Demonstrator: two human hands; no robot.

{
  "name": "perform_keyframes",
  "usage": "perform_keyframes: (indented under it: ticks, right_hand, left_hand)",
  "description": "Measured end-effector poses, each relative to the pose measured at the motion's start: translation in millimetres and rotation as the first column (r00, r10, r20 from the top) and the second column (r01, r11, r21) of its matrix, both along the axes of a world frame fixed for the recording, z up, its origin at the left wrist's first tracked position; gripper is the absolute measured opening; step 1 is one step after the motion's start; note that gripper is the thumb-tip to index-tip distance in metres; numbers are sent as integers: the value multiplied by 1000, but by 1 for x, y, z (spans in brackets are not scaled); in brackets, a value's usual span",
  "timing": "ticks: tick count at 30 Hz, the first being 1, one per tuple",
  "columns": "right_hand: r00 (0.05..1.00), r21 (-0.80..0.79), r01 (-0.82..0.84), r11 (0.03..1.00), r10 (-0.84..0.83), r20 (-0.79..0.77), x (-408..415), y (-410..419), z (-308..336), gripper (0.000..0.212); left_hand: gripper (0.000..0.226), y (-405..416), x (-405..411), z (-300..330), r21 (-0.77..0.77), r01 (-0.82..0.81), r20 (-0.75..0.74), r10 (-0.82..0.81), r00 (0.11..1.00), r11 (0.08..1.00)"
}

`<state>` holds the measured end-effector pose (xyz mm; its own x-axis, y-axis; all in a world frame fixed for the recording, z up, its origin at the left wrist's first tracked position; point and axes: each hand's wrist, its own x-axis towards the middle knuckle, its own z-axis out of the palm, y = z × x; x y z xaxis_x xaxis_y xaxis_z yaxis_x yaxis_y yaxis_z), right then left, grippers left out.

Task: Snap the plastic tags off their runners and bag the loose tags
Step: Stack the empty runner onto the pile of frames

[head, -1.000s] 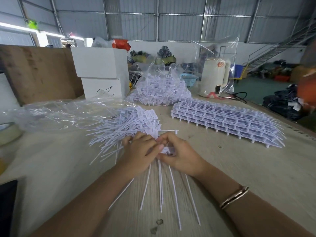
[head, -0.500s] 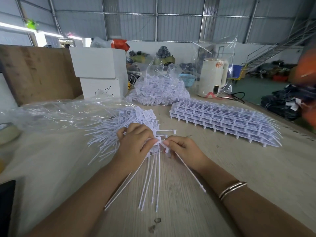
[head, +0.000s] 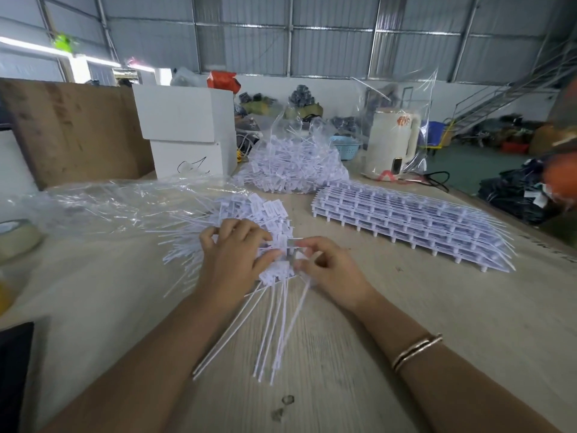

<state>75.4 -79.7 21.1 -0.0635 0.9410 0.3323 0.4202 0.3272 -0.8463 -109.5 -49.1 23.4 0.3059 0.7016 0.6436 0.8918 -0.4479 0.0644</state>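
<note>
- Far left: tape roll (head: 17,235) on tabletop (head: 437,307); clear bag (head: 103,204) lying flat w/ mouth toward centre, no tags clearly inside yet.
- Left-centre: loose tags (head: 249,210) heaped just past bag mouth, stems fanned out.
- Left hand (head: 234,260) curled over a bunch of tags (head: 276,275), grasping heads; stems trail toward body.
- Right hand (head: 327,270) pinching a piece right beside left fingertips; blurred, so can't tell if tag or runner bit.
- Step, prob.: snapping tags free. Best done w/ grip tight at the joint, short twist, not a long pull; stems look thin & bendy, likely to kink. Keep heads aligned for easier bagging.
- Centre back: filled bag of tags (head: 296,170), white boxes (head: 187,135) behind bunch.
- Right: runner sheets (head: 406,220) stacked, unsnapped; plenty left, approx. early-to-mid task.
- Far right back: white kettle (head: 392,145) w/ cord; blue basket (head: 345,146) near it.
- Room: metal-walled warehouse, staircase at right, dark bundles on floor.
</note>
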Motion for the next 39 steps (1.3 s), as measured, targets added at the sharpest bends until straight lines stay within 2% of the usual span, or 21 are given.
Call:
perform_keyframes:
  ticks: [2,5,7,8,10,12,13,15,18,21,23,26,33,36,39]
  right_hand:
    - [996,16,-5,1000,4,89,-10,3,-2,32]
    - [999,21,36,999,-37,38,-5,3,-1,28]
    - [994,43,105,994,-106,38,1,1,0,10]
    - [983,71,155,985,-161,86,4,1,1,9]
    - [931,93,223,970,-240,274,11,1,0,34]
    - [882,-2,204,979,-183,435,13,-1,3,54]
    - [878,-54,165,985,-122,464,11,-3,3,59]
    - [901,-102,52,993,-2,434,3,-5,2,59]
    - [917,-131,-106,986,148,370,-12,-8,-4,51]
    - [952,-113,-171,979,194,236,-18,-9,-6,51]
    - [993,-73,-94,993,98,60,-12,-8,-1,49]
    - [997,-32,22,999,-24,-76,2,-4,3,48]
    - [989,-15,128,992,-129,-79,13,6,-3,55]
    - [983,-18,167,986,-168,-76,16,8,-2,54]
    - [980,-19,174,985,-175,-99,18,6,-2,49]
  left_hand:
    - [33,2,2,4,52,-73,11,72,997,996]
    - [50,-6,-6,13,105,-39,26,37,999,994]
    - [71,-16,-10,21,-73,-65,42,68,997,995]
    - [81,-21,-11,24,-198,-134,3,138,990,971]
    - [96,-28,-11,25,-384,-281,-183,226,957,879]
    - [104,-32,-7,23,-504,-342,-347,177,921,793]
    - [107,-35,-4,21,-544,-338,-383,131,914,768]
    - [98,-40,1,18,-571,-290,-390,57,919,768]
    - [76,-42,8,12,-537,-147,-304,-27,952,831]
    - [46,-40,13,7,-451,-160,-314,11,949,878]
    - [33,-39,17,4,-386,-234,-377,79,923,892]
    - [37,-39,21,1,-364,-293,-429,120,895,884]
    - [45,-40,23,-2,-306,-247,-449,90,889,920]
    - [36,-48,25,2,-339,-214,-480,26,877,916]
    - [26,-53,26,4,-371,-170,-419,-1,908,913]
